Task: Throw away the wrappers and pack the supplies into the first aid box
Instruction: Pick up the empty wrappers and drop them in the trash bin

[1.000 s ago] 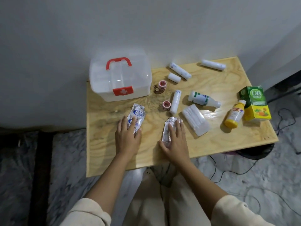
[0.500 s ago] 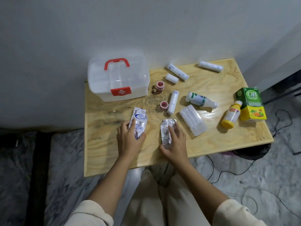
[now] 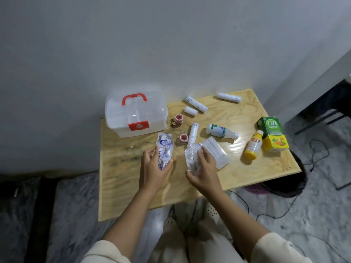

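Left hand [image 3: 154, 168] grips printed wrapper [image 3: 164, 148]; right hand [image 3: 204, 170] grips foil wrapper [image 3: 192, 157] (both over table [image 3: 125, 179]).

Cream sleeves [image 3: 273, 247] pushed up past the elbows, forearms bare, and matching cream trousers [image 3: 182, 242]

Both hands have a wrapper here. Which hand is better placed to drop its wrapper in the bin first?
Right. The right hand grips the silver wrapper on the side where the dark bin shows below the table edge; the left hand is farther away.

Clear first aid box [image 3: 135, 118], red handle [image 3: 134, 97]; yellow bottle [image 3: 253, 145]
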The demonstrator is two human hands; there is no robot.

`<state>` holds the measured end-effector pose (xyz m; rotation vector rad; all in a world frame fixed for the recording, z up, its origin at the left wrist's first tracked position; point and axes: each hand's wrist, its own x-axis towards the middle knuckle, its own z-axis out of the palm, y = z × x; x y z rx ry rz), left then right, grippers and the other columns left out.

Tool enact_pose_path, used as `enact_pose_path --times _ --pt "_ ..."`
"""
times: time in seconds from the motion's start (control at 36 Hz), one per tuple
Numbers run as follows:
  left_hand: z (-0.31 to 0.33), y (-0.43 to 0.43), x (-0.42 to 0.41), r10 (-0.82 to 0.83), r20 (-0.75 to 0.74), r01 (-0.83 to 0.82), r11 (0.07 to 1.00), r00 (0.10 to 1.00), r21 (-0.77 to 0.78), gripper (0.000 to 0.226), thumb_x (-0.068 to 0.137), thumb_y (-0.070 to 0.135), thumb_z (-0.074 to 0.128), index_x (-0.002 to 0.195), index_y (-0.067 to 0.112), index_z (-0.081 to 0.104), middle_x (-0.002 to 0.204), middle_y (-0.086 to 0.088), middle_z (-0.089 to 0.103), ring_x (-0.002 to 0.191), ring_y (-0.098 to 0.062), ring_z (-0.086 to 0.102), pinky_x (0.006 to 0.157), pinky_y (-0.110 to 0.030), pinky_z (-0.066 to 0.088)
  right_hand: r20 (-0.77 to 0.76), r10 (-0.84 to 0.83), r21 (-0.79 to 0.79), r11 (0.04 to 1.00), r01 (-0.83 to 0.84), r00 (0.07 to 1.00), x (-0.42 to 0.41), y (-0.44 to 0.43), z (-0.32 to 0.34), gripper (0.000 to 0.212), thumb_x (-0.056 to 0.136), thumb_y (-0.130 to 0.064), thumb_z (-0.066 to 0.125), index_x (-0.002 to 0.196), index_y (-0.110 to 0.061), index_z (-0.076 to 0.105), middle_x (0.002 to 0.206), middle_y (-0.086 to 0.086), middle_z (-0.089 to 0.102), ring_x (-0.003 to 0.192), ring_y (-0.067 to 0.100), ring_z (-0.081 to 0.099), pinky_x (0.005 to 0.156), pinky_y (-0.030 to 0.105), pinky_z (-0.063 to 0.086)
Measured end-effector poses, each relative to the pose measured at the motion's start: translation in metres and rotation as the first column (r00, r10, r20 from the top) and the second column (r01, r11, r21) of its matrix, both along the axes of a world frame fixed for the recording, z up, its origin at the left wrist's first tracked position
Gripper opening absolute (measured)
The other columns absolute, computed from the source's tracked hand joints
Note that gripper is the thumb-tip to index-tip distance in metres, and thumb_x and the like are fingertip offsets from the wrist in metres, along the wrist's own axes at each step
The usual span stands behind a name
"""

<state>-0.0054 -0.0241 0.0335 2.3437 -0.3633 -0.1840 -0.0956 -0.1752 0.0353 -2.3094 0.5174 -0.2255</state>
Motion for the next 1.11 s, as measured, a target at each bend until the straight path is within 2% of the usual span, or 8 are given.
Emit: enact_pose_path --times 0.14,0.31,0.47,0.61,0.69,0.81,0.94,1.11 --pt "0.03 -0.03 0.007 -0.074 0.021 0.075 0.996 0.997 -0.048 0.084 0.075 0.059 0.052 0.14 0.005 0.048 0.131 -0.021 0.047 0.121 -0.032 0.047 0.099 -0.036 0.042 0.076 -0.047 -0.074 0.996 0.052 0.996 0.001 -0.029 0.034 0.073 0.074 -0.023 0.073 0.133 0.004 0.04 0.147 0.022 0.029 0.135 0.035 0.029 0.108 0.033 0.024" --pt "0.065 -0.088 0.022 -0.187 0.105 0.2 0.972 0.977 -0.121 0.086 0.074 0.06 0.044 0.134 -0.001 0.053 0.12 -0.024 0.05 0.112 -0.036 0.053 0.092 -0.032 0.041 0.163 -0.144 -0.106 0.981 0.163 0.976 -0.004 -0.087 0.075 0.071 0.069 -0.04 0.058 0.121 0.008 0.049 0.135 0.031 0.042 0.122 0.044 0.044 0.101 0.042 0.034" --pt "0.096 -0.166 0.027 -0.308 0.169 0.333 0.932 0.936 -0.145 0.089 0.075 0.062 0.042 0.137 0.0 0.05 0.117 -0.023 0.049 0.111 -0.034 0.05 0.09 -0.03 0.038 0.213 -0.289 -0.197 0.923 0.33 0.933 -0.027 -0.159 0.11 0.067 0.067 -0.026 0.073 0.119 0.009 0.05 0.139 0.028 0.04 0.125 0.043 0.042 0.103 0.039 0.03" --pt "0.11 -0.245 0.012 -0.394 0.224 0.432 0.888 0.892 -0.158 0.088 0.075 0.063 0.042 0.135 -0.002 0.051 0.116 -0.022 0.05 0.11 -0.034 0.05 0.094 -0.039 0.045 0.25 -0.413 -0.223 0.856 0.467 0.876 -0.064 -0.219 0.127 0.069 0.072 -0.022 0.074 0.128 0.006 0.045 0.142 0.023 0.037 0.13 0.037 0.036 0.107 0.035 0.028" --pt "0.117 -0.299 -0.006 -0.461 0.205 0.494 0.855 0.863 -0.159 0.084 0.077 0.06 0.048 0.139 0.003 0.048 0.12 -0.018 0.047 0.115 -0.03 0.047 0.095 -0.032 0.04 0.247 -0.499 -0.18 0.819 0.545 0.831 -0.091 -0.256 0.126 0.068 0.069 -0.025 0.071 0.125 0.006 0.048 0.139 0.023 0.041 0.127 0.039 0.039 0.105 0.041 0.034" --pt "0.116 -0.375 -0.038 -0.549 0.196 0.579 0.799 0.813 -0.165 0.069 0.086 0.04 0.066 0.141 0.003 0.045 0.121 -0.016 0.046 0.116 -0.028 0.045 0.093 -0.023 0.033 0.219 -0.618 -0.095 0.756 0.647 0.755 -0.13 -0.308 0.116 0.066 0.064 -0.02 0.074 0.119 0.009 0.053 0.135 0.025 0.046 0.124 0.039 0.044 0.104 0.02 0.026" --pt "0.099 -0.471 -0.087 -0.662 0.138 0.676 0.712 0.736 -0.191 0.088 0.075 0.063 0.045 0.138 0.003 0.047 0.11 -0.005 0.041 0.11 -0.028 0.047 0.095 -0.034 0.041 0.159 -0.728 -0.04 0.67 0.741 0.667 -0.178 -0.374 0.093 0.072 0.067 -0.013 0.079 0.128 0.007 0.047 0.14 0.02 0.041 0.132 0.031 0.038 0.107 0.025 0.025" --pt "0.044 -0.564 -0.126 -0.728 0.021 0.727 0.68 0.685 -0.096 0.084 0.075 0.065 0.042 0.136 0.008 0.051 0.113 -0.011 0.048 0.108 -0.029 0.049 0.097 -0.042 0.045 0.019 -0.788 0.045 0.615 0.787 0.615 -0.216 -0.439 0.041 0.072 0.071 -0.017 0.076 0.132 0.002 0.043 0.146 0.011 0.034 0.136 0.024 0.032 0.109 0.023 0.025"
